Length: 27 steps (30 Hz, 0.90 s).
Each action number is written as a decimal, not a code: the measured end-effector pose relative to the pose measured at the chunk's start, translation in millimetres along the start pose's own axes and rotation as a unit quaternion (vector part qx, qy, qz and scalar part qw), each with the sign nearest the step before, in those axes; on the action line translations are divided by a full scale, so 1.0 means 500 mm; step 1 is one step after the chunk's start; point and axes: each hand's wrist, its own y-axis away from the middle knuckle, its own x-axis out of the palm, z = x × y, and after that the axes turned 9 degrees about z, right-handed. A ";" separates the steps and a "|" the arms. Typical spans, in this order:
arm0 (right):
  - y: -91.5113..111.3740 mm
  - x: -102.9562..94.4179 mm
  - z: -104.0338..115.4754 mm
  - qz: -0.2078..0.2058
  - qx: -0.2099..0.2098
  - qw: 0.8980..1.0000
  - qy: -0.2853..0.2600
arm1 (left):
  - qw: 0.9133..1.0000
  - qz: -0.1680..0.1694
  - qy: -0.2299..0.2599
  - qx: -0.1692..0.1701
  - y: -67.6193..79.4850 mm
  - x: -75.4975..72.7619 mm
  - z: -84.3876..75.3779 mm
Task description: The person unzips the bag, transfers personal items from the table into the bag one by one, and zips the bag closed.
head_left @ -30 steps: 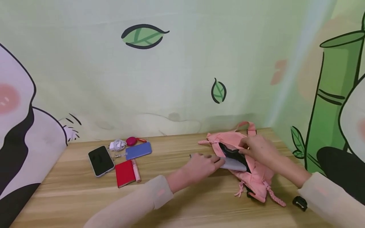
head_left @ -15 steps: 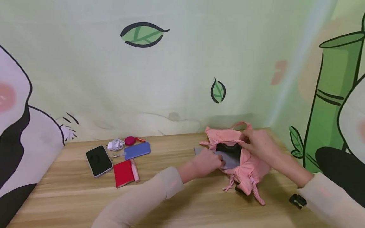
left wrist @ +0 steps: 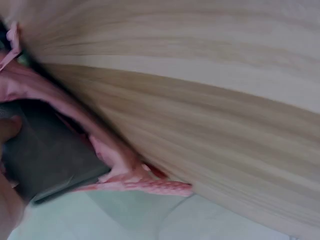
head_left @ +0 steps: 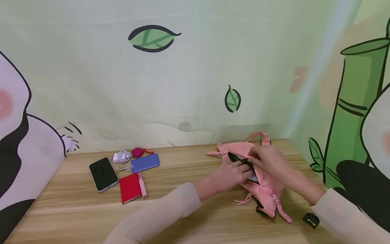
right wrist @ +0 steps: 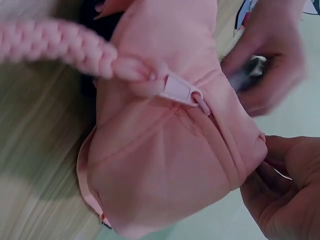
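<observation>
A pink bag (head_left: 268, 186) with braided zipper pulls lies on its side at the right of the table, its zipped opening spread. My right hand (head_left: 271, 162) pinches the edge of that opening; in the right wrist view its thumb and fingers (right wrist: 280, 160) hold the cloth. A flat grey rectangular thing (left wrist: 47, 150) sits partly inside the opening, its exact kind unclear. My left hand (head_left: 230, 176) grips it from the outer end, thumb on its face in the left wrist view, fingers at the bag's mouth. The far end is hidden in the bag.
On the left lie a phone (head_left: 103, 174), a white charger with cable (head_left: 122, 157), a red round case (head_left: 137, 152), a blue card holder (head_left: 145, 163), a red notebook (head_left: 130, 188) and a pink tube (head_left: 142, 185). A black clip (head_left: 310, 220) lies near my right sleeve.
The grey thing has slid rightward, deeper into the bag, with my left hand moving along to the opening. My right hand keeps hold of the bag's edge; the bag has shifted and turned slightly.
</observation>
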 end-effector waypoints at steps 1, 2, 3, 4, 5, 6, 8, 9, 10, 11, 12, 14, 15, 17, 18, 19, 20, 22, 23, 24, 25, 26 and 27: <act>0.002 -0.001 -0.001 -0.003 0.002 1.000 -0.002 | 0.999 0.029 0.022 -0.015 0.001 0.002 -0.001; 0.003 -0.001 -0.002 -0.007 0.004 1.000 -0.003 | 0.997 0.059 0.047 -0.033 0.002 0.005 -0.001; 0.005 -0.002 -0.004 -0.010 0.007 1.000 -0.006 | 0.992 0.089 0.075 -0.053 0.007 0.008 0.001; 0.007 -0.003 -0.006 -0.014 0.009 1.000 -0.007 | 0.985 0.112 0.105 -0.073 0.013 0.011 0.003; 0.009 -0.004 -0.007 -0.016 0.010 1.000 -0.007 | 0.977 0.131 0.138 -0.094 0.020 0.012 0.007; 0.011 -0.005 -0.008 -0.019 0.009 1.000 -0.007 | 0.968 0.144 0.172 -0.115 0.027 0.013 0.011; 0.015 -0.003 -0.009 -0.019 0.003 1.000 -0.010 | 0.944 0.157 0.244 -0.154 0.041 0.012 0.018; 0.018 -0.002 -0.009 -0.017 0.002 1.000 -0.012 | 0.927 0.161 0.290 -0.178 0.047 0.008 0.021; 0.022 0.001 -0.009 -0.015 0.003 1.000 -0.013 | 0.906 0.157 0.337 -0.200 0.052 0.007 0.023; 0.025 0.003 -0.008 -0.014 0.005 1.000 -0.013 | 0.884 0.150 0.384 -0.222 0.055 0.006 0.026; 0.028 0.006 -0.008 -0.014 0.007 1.000 -0.012 | 0.856 0.143 0.433 -0.243 0.056 0.006 0.027; 0.033 0.011 -0.009 -0.013 0.016 1.000 -0.009 | 0.780 0.123 0.547 -0.278 0.057 0.008 0.028; 0.035 0.013 -0.009 -0.015 0.019 1.000 -0.007 | 0.740 0.107 0.598 -0.290 0.055 0.011 0.028; 0.036 0.014 -0.009 -0.018 0.021 1.000 0.000 | 0.662 0.069 0.681 -0.306 0.051 0.018 0.027; 0.036 0.015 -0.009 -0.019 0.019 1.000 0.002 | 0.621 0.050 0.716 -0.315 0.049 0.022 0.026; 0.035 0.014 -0.008 -0.018 0.015 1.000 0.002 | 0.589 0.030 0.741 -0.322 0.047 0.025 0.024; 0.033 0.014 -0.007 -0.016 0.009 1.000 0.004 | 0.569 0.005 0.754 -0.327 0.044 0.027 0.023; 0.028 0.010 -0.005 -0.012 -0.011 1.000 -0.002 | 0.545 -0.048 0.767 -0.334 0.039 0.026 0.025; 0.024 0.009 -0.004 -0.008 -0.020 1.000 -0.005 | 0.538 -0.067 0.769 -0.339 0.035 0.022 0.026; 0.020 0.007 -0.003 -0.003 -0.028 1.000 -0.015 | 0.533 -0.082 0.769 -0.343 0.032 0.019 0.028; 0.015 0.005 -0.004 0.000 -0.037 0.999 -0.023 | 0.526 -0.098 0.770 -0.348 0.028 0.014 0.031; 0.009 0.003 -0.005 0.003 -0.046 0.998 -0.032 | 0.518 -0.111 0.772 -0.352 0.023 0.010 0.034; 0.004 0.000 -0.007 0.009 -0.052 0.998 -0.044 | 0.508 -0.118 0.776 -0.356 0.019 0.007 0.038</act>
